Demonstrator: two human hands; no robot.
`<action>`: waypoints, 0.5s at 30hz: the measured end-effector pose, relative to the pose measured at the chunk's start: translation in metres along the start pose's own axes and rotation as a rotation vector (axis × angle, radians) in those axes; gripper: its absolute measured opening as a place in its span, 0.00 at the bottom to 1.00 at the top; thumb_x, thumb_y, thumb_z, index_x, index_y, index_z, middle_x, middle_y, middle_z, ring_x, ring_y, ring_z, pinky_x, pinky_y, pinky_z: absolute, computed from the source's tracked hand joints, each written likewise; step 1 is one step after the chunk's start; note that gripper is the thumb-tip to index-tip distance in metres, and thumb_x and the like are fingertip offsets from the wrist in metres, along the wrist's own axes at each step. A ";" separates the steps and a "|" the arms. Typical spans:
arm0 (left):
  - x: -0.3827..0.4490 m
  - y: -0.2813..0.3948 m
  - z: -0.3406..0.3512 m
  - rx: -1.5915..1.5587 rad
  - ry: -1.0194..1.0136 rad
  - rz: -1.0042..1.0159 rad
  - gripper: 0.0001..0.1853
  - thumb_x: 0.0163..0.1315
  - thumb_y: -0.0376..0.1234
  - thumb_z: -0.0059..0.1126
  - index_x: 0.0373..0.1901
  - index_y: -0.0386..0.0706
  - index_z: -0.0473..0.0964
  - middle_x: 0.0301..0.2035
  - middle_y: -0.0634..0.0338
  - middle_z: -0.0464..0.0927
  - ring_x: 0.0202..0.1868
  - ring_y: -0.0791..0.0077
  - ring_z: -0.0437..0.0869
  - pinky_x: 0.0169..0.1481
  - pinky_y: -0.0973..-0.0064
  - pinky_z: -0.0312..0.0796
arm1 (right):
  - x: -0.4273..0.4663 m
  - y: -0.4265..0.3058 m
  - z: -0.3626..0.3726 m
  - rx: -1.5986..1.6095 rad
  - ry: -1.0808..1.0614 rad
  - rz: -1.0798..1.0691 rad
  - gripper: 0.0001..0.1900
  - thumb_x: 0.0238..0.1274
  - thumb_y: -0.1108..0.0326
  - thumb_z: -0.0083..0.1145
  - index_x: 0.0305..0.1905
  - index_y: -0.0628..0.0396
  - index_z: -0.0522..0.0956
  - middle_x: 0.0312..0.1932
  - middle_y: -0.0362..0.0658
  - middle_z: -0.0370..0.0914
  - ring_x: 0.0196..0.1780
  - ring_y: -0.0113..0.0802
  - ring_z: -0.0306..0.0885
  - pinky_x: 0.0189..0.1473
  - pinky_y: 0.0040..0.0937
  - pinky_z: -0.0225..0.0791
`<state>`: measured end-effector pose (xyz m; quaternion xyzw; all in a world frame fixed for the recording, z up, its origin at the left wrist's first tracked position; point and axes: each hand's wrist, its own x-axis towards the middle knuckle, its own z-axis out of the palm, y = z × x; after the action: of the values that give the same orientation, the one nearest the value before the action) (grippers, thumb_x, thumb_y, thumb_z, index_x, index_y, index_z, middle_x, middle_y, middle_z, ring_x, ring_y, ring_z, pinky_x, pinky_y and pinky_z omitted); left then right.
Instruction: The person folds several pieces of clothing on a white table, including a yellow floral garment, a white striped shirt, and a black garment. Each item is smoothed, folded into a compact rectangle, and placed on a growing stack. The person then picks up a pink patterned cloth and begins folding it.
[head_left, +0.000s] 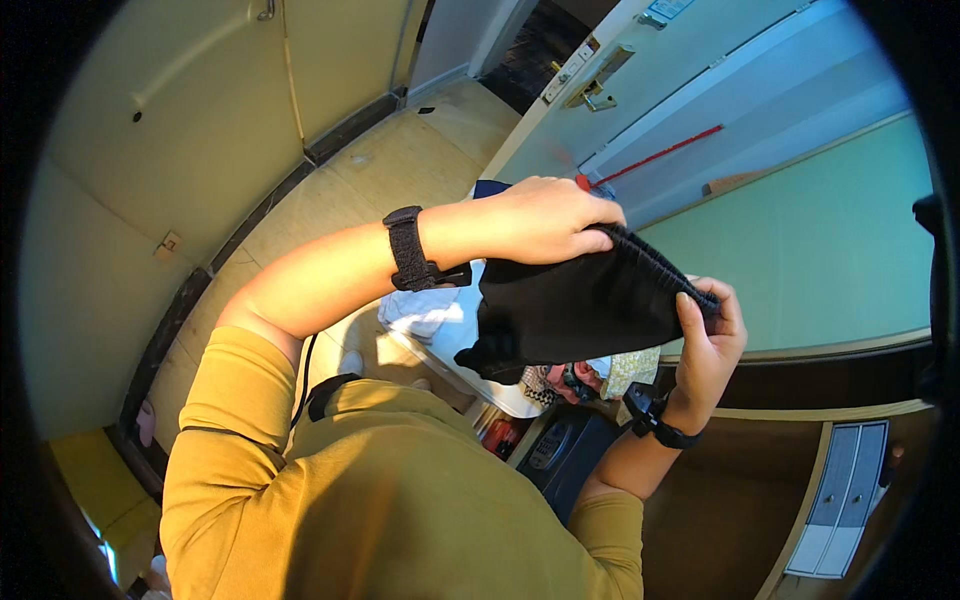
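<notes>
A black garment (577, 307), with what looks like a gathered elastic waistband, is stretched between my two hands. My left hand (566, 217) pinches one end of the band, its thumb below and its fingers largely hidden by the back of the hand. At the band's other end, my right hand (712, 322) grips with thumb and fingers. The loose lower part of the garment hangs bunched over a white tabletop (469, 300). Light-coloured folded cloth (424, 311) lies to the left on that surface. Both wrists wear black straps.
Patterned and coloured clothes (574, 379) lie beyond the garment, above a dark safe with a keypad (555, 450). A white door with a brass handle (596, 94) stands open ahead. At the right is an open wooden cabinet (735, 495); a yellowish wall (202, 97) runs along the left.
</notes>
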<state>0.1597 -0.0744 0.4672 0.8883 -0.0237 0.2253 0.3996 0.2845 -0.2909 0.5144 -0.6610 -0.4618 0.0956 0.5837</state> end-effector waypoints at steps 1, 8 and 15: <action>0.003 0.007 -0.003 0.031 0.004 -0.030 0.15 0.63 0.39 0.55 0.48 0.42 0.76 0.37 0.47 0.82 0.44 0.49 0.82 0.48 0.61 0.73 | 0.000 0.004 -0.002 -0.051 0.020 -0.001 0.08 0.61 0.79 0.61 0.44 0.63 0.75 0.40 0.39 0.78 0.41 0.22 0.73 0.46 0.19 0.68; 0.023 -0.006 0.006 -0.359 0.107 -0.132 0.15 0.62 0.29 0.50 0.50 0.38 0.72 0.39 0.53 0.79 0.35 0.65 0.82 0.44 0.67 0.76 | -0.010 0.009 0.028 -0.020 0.063 -0.025 0.11 0.56 0.82 0.64 0.43 0.62 0.76 0.45 0.43 0.79 0.45 0.25 0.76 0.46 0.21 0.71; 0.006 0.032 0.001 -1.061 0.063 -0.477 0.19 0.63 0.27 0.50 0.54 0.35 0.59 0.33 0.56 0.74 0.30 0.72 0.80 0.34 0.72 0.82 | -0.023 0.018 0.051 0.080 0.018 -0.086 0.13 0.54 0.84 0.62 0.44 0.63 0.74 0.52 0.49 0.75 0.55 0.32 0.72 0.57 0.28 0.66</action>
<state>0.1581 -0.0958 0.4918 0.5402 0.0791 0.1126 0.8302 0.2469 -0.2706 0.4741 -0.6176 -0.4801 0.0827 0.6174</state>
